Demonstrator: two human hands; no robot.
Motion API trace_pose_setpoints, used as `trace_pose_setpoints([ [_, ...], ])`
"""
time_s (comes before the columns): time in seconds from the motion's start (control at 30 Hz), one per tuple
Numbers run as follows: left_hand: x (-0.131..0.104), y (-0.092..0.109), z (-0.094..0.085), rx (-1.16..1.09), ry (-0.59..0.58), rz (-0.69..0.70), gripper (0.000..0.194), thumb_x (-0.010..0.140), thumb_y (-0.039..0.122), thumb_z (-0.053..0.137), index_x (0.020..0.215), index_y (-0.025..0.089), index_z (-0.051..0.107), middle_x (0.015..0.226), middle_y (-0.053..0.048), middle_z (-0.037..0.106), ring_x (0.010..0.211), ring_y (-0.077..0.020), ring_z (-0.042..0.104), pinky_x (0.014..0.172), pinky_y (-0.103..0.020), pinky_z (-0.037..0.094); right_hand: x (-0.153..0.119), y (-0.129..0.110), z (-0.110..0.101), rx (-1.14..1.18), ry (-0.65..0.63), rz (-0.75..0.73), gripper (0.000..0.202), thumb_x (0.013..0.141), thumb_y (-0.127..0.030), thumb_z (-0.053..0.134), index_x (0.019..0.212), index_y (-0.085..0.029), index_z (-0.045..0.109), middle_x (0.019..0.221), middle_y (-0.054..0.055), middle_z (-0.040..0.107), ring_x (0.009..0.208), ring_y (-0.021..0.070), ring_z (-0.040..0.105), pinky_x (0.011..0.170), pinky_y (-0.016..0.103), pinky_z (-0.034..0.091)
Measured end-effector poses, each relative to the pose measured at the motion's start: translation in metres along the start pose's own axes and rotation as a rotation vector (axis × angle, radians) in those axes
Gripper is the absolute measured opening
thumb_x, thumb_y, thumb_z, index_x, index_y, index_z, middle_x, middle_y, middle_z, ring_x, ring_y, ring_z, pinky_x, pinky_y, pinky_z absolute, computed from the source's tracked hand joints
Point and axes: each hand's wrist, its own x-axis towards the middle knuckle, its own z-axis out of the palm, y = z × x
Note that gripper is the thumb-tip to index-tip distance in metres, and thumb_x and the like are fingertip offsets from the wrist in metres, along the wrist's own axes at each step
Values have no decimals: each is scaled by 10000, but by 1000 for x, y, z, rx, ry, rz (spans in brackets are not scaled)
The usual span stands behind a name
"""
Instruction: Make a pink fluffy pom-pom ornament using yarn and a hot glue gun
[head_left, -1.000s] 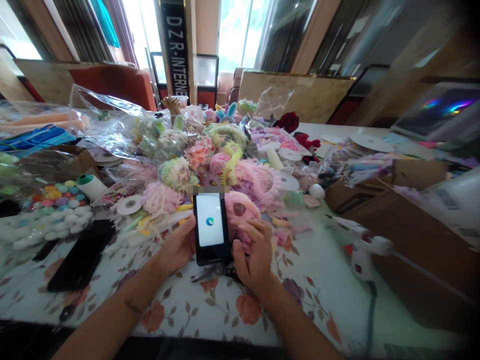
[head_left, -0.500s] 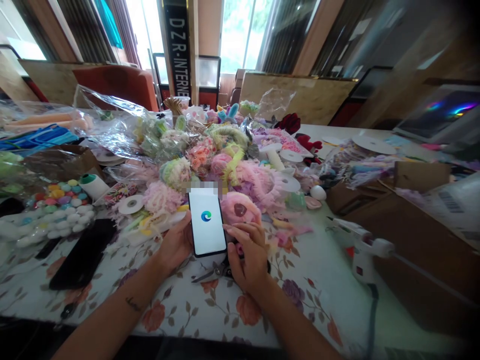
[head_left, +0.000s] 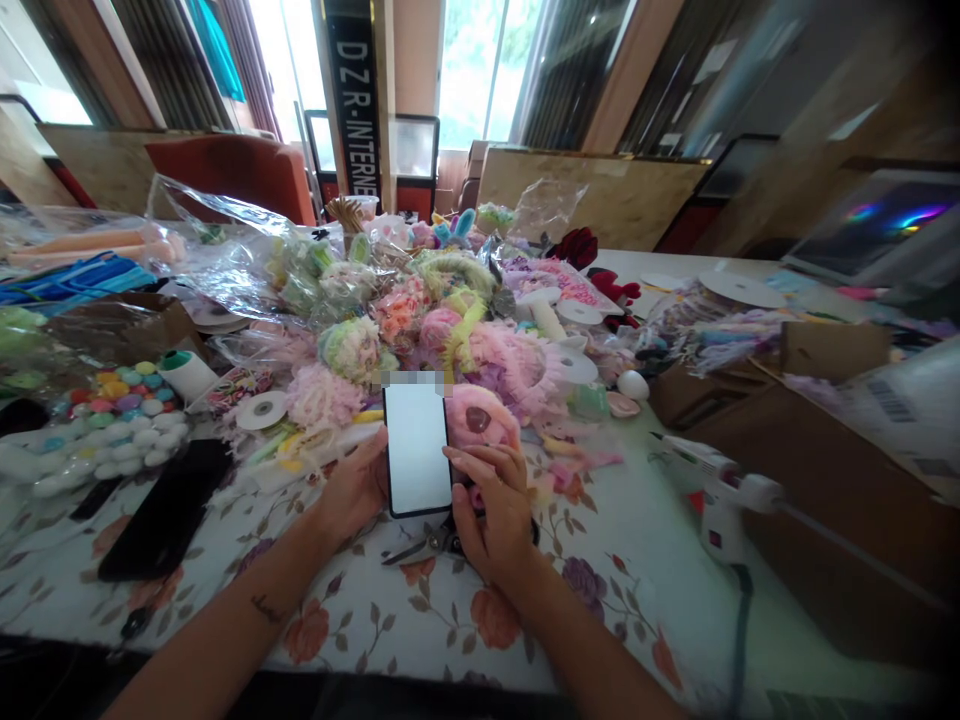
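A smartphone (head_left: 418,450) stands tilted up over the table, its screen blank and pale. My left hand (head_left: 358,485) is closed around its left edge. My right hand (head_left: 491,505) is beside the right edge, fingers loosely bent and apart, with a fingertip at or very near the phone; it holds nothing visible. Beneath my right hand lies a pair of shears (head_left: 424,548), blades pointing left and handles partly hidden. Just behind the hand is a fluffy pink plush piece (head_left: 480,415) with a brown nose-like patch.
Fuzzy craft pieces and plastic wrap heap up behind the phone. Leftward are pom-poms (head_left: 142,440), a ribbon spool (head_left: 261,410) and a dark flat device (head_left: 169,510). At right, a white glue gun (head_left: 720,490) stands by a cardboard box (head_left: 832,500). A floral cloth (head_left: 360,620) covers the near table.
The phone screen has gone from a blue-green swirl logo to blank. The phone sits slightly lower and further right in view; both hands keep nearly the same pose.
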Motion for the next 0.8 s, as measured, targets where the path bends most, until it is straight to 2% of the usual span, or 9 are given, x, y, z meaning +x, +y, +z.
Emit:
trace_pose_setpoints([
  [0.3, -3, -2, 4, 10, -11, -21, 348, 988, 382, 583, 1183, 133, 728, 1104, -113, 804, 997, -249, 766, 941, -362, 580, 1, -2, -1, 0, 16, -11, 403, 853, -36, 542, 1211, -220, 570, 1115, 102, 779, 987, 260, 687, 896, 459, 490],
  [0.43, -3, -3, 3, 17, -55, -24, 354, 988, 381, 579, 1197, 135, 724, 1127, -121, 798, 1031, -267, 758, 972, -400, 573, 1, -2, -2, -14, 17, -17, 367, 853, -39, 545, 1178, -207, 577, 1099, 110, 786, 971, 258, 686, 899, 460, 490],
  [0.63, -2, -3, 4, 15, -1, -9, 377, 998, 375, 558, 1236, 122, 704, 1176, -146, 780, 1045, -298, 752, 999, -473, 562, 1, -2, -3, -10, 23, -84, 333, 845, -40, 543, 1119, -210, 626, 1033, 67, 816, 922, 249, 724, 898, 458, 480],
  [0.8, -3, -2, 3, 16, 13, -17, 400, 1011, 375, 532, 1271, 115, 692, 1198, -147, 772, 1085, -297, 739, 1047, -479, 533, 0, -1, -2, 25, -31, -143, 371, 834, -15, 543, 1143, -197, 637, 1031, 62, 826, 1068, 267, 739, 949, 458, 466],
])
